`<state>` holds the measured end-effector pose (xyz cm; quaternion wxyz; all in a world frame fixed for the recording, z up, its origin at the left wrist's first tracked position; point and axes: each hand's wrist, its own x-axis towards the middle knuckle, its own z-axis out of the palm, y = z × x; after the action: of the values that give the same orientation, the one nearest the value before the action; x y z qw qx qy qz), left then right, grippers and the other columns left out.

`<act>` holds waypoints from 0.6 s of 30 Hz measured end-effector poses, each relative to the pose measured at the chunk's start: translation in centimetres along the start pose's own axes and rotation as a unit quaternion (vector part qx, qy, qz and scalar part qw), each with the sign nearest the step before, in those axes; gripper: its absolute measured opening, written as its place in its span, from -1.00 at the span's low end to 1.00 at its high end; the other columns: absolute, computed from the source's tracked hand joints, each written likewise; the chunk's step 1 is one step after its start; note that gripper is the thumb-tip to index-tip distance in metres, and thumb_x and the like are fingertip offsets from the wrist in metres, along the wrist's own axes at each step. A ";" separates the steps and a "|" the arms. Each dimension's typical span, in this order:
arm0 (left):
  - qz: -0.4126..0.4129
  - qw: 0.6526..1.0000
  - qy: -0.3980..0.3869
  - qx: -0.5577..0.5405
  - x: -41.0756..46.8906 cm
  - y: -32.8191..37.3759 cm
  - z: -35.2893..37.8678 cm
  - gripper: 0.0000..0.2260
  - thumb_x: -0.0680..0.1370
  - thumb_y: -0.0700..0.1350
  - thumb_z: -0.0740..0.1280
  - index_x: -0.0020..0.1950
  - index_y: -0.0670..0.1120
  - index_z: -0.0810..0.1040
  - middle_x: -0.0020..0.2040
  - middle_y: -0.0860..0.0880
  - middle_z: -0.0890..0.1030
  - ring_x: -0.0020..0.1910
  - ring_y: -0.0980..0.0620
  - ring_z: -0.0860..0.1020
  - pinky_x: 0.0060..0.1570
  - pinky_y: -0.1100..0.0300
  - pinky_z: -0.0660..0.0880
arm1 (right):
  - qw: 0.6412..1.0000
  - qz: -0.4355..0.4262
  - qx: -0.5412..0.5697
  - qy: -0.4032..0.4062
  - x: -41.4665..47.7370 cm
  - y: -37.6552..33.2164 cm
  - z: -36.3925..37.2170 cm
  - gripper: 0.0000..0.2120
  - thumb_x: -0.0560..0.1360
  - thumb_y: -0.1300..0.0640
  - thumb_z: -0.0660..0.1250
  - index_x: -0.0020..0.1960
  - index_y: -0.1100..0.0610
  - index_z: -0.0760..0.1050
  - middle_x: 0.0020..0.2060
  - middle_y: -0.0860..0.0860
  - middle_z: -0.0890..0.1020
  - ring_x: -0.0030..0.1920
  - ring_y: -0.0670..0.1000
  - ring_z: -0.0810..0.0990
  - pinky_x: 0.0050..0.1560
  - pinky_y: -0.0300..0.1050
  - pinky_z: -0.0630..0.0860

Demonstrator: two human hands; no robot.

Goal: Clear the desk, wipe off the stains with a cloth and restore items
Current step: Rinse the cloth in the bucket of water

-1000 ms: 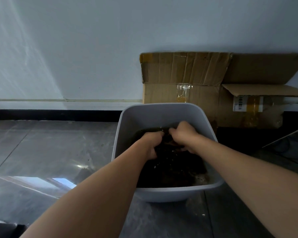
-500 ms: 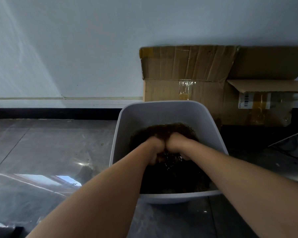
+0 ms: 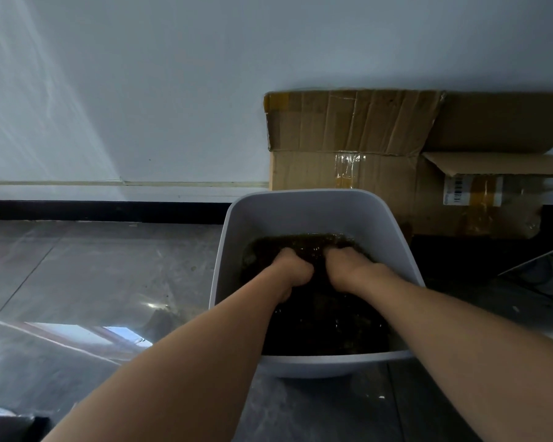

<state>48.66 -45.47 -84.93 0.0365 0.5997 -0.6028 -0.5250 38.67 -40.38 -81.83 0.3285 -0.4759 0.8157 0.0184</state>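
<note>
**Both hands down in the basin**

The white basin (image 3: 300,212) sits on the grey floor (image 3: 93,266) at 5 o'clock from centre, with a cardboard box (image 3: 364,132) at its 1 o'clock. The dark soaked cloth (image 3: 326,320) fills it. The left hand (image 3: 292,266) and the right hand (image 3: 348,264) (at its 3 o'clock) clench fingers into the cloth, fingertips hidden

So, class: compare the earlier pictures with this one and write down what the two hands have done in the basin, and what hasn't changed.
The left hand and right hand, knuckles together a moment ago, have drawn apart in the murky water, fingers still curled into the dark cloth. The white basin and cardboard box stayed put.
</note>
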 end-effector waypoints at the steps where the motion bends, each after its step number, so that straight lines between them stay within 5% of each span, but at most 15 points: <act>1: 0.011 0.997 0.010 0.082 0.2 -0.4 0.1 -0.67 0.53 -0.17 0.38 0.28 -0.22 0.50 0.14 -0.18 0.60 0.10 -0.17 0.60 0.08 0.03 0.59 | 0.999 -0.004 -0.030 -0.012 0.2 0.0 0.3 -0.63 0.61 0.28 0.17 0.41 0.18 0.36 0.31 0.19 0.49 0.26 0.16 0.52 0.26 0.00 0.46; 3: 0.020 0.984 0.002 0.177 0.3 -1.0 0.3 -0.72 0.58 -0.15 0.34 0.27 -0.20 0.50 0.19 -0.17 0.56 0.15 -0.13 0.56 0.12 0.08 0.50 | 0.997 -0.016 -0.064 -0.040 0.2 -0.4 0.7 -0.62 0.61 0.27 0.19 0.42 0.22 0.35 0.32 0.19 0.49 0.28 0.17 0.52 0.25 -0.01 0.46; 7: 0.025 0.989 -0.060 0.133 0.7 -1.0 0.6 -0.69 0.66 -0.19 0.22 0.40 -0.23 0.44 0.33 -0.19 0.51 0.27 -0.19 0.52 0.16 0.06 0.49 | 0.999 -0.013 0.019 -0.031 1.6 -0.9 1.7 -0.67 0.58 0.15 0.28 0.33 0.17 0.48 0.27 0.15 0.56 0.23 0.16 0.56 0.21 -0.04 0.51; 9: -0.004 0.997 -0.065 0.041 0.7 -0.8 0.7 -0.70 0.67 -0.19 0.19 0.39 -0.24 0.44 0.30 -0.22 0.53 0.16 -0.17 0.56 0.12 -0.01 0.55 | 0.993 0.003 0.119 -0.025 1.4 -1.5 1.6 -0.76 0.61 0.15 0.25 0.21 0.21 0.53 0.13 0.16 0.61 0.03 0.15 0.63 -0.06 -0.07 0.57; 12: -0.050 0.986 -0.022 -0.160 0.3 -0.3 0.1 -0.73 0.64 -0.15 0.20 0.23 -0.28 0.53 0.07 -0.28 0.62 -0.15 -0.17 0.59 -0.22 0.05 0.56 | 0.955 0.034 0.293 -0.018 -0.3 -2.6 1.3 -0.77 0.65 0.19 0.12 -0.13 0.21 0.43 -0.30 0.15 0.52 -0.45 0.04 0.44 -0.53 -0.26 0.32; 15: -0.018 0.971 -0.052 -0.233 -0.9 1.1 -0.6 -0.84 0.67 -0.21 0.18 -0.03 -0.19 0.52 -0.29 -0.19 0.58 -0.54 -0.06 0.54 -0.63 0.33 0.32 | 0.945 0.038 0.319 0.067 -0.2 -2.2 0.6 -0.75 0.67 0.16 0.08 -0.08 0.25 0.44 -0.28 0.16 0.53 -0.42 0.06 0.47 -0.49 -0.17 0.35; 18: 0.008 0.971 -0.093 -0.222 -1.8 2.1 -1.0 -0.85 0.66 -0.13 0.24 -0.09 -0.06 0.53 -0.35 -0.03 0.56 -0.49 0.09 0.49 -0.63 0.36 0.21 | 0.955 0.042 0.271 0.111 0.2 -0.7 -1.4 -0.82 0.63 0.17 0.18 0.13 0.23 0.47 -0.11 0.13 0.57 -0.19 0.09 0.55 -0.28 -0.09 0.45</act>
<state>48.40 -45.21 -82.03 0.1166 0.5209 -0.4766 -0.6985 38.42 -41.42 -80.68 0.3512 -0.3336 0.8405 -0.2428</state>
